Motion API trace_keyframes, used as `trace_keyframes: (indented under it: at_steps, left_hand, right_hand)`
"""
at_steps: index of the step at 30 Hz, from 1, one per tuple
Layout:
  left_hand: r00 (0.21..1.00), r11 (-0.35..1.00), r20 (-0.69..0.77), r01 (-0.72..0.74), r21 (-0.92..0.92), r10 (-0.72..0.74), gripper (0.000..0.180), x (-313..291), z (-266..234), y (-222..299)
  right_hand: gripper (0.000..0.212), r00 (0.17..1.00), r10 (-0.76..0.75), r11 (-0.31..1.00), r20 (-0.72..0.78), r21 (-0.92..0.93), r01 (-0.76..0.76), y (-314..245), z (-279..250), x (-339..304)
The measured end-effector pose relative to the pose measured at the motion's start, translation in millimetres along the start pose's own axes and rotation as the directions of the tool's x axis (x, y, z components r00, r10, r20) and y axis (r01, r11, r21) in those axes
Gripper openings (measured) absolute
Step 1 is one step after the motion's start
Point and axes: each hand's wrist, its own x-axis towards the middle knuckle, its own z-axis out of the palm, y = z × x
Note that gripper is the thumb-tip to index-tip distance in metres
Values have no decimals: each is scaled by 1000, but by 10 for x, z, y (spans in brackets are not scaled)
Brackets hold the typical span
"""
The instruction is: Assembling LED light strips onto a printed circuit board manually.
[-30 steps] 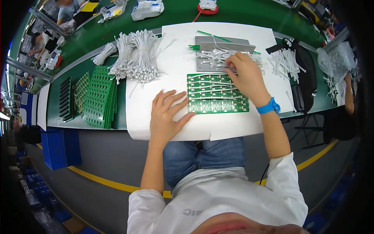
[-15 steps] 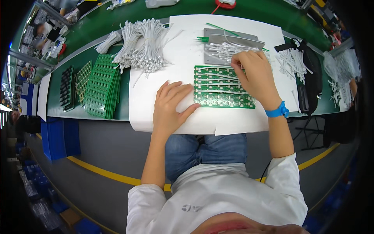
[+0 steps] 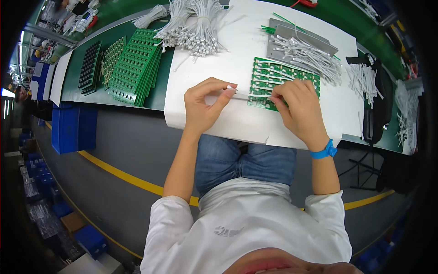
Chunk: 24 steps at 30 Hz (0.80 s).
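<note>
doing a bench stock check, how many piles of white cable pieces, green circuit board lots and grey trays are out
white cable piles: 4
green circuit board lots: 3
grey trays: 1
total: 8

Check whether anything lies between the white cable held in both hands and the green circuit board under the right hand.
Nothing visible does. The left hand and right hand hold the white cable stretched between them. Its right end sits right over the near edge of the circuit board, with only white paper beneath the rest.
</note>
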Motion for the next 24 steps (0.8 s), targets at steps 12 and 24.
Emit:
trace_keyframes:
  at_steps: [12, 24]
  left_hand:
    - [999, 981, -43, 4, 192, 5, 18, -178, 462, 366]
    - [947, 737, 282, -301, 605, 155, 39, -65, 166, 123]
  right_hand:
    - [20, 855, 504, 544, 120, 724, -423, -404, 132, -156]
    - [8, 961, 270, 926, 60, 256, -276, -68, 339, -14]
